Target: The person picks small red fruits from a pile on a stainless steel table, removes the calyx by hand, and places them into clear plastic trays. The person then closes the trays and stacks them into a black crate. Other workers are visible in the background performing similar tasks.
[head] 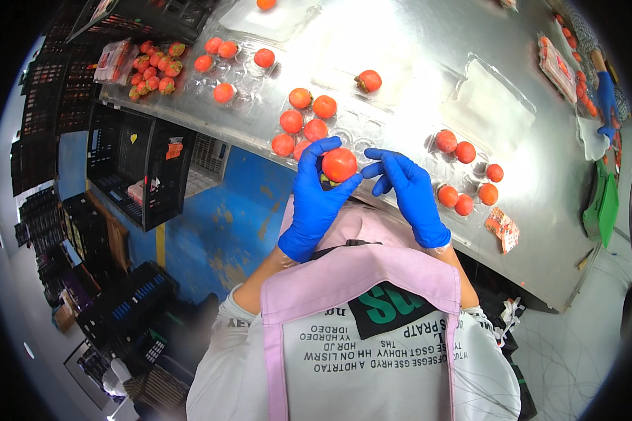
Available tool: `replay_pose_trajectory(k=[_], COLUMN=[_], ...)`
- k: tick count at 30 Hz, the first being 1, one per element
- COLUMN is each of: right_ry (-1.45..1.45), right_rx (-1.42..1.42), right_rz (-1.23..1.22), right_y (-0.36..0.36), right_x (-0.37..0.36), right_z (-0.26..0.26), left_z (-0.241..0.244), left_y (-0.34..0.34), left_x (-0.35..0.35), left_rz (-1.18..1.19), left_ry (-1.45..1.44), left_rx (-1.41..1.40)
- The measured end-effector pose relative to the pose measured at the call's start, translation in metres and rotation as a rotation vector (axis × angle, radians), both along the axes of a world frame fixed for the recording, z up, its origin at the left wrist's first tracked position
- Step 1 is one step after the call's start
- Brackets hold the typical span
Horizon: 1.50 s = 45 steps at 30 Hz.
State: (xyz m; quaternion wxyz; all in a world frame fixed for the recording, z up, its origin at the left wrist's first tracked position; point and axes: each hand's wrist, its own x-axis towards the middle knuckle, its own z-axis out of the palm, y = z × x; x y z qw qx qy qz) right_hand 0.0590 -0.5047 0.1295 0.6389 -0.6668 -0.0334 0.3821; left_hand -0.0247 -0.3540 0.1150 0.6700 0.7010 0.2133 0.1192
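Observation:
Between the thumb and fingers of my blue-gloved left hand (pixel 318 202) is a persimmon (pixel 339 164), with a bit of green calyx on its lower side. My right hand (pixel 408 192), gloved too, is just right of the fruit with its fingers apart, holding nothing. Beyond my hands lies a clear plastic tray with round cups (pixel 355 126); persimmons (pixel 316 129) fill cups on its left side, and my left hand partly hides the near ones. One persimmon with its calyx showing (pixel 369 81) sits past that tray on a white sheet.
On the steel table (pixel 542 221) are another cupped tray with persimmons (pixel 464 204) at right, one at left (pixel 224 93), and a persimmon pile (pixel 155 68). A white-lined tray (pixel 492 105) lies farther back. Black crates (pixel 137 163) stand left. Another person's gloved hand (pixel 606 105) is far right.

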Motion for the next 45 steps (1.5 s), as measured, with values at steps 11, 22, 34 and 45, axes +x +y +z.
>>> replay_pose_trajectory(k=[11, 22, 34, 45], right_ry=[-0.126, -0.285, -0.657, -0.408], right_rx=[-0.131, 0.016, -0.168, -0.170], right_rz=[0.111, -0.059, -0.138, -0.140], right_y=[0.016, 0.039, 0.107, 0.146], right_x=[-0.003, -0.003, 0.000, -0.010], right_z=[0.015, 0.009, 0.007, -0.001], left_z=[0.006, 0.020, 0.006, -0.008], left_y=[0.005, 0.066, 0.122, 0.170], left_x=[0.007, 0.021, 0.039, 0.049], left_rz=[-0.281, -0.431, -0.234, -0.440], left_ry=[-0.077, 0.017, 0.302, 0.439], left_rx=[0.452, -0.408, -1.192, -1.093])
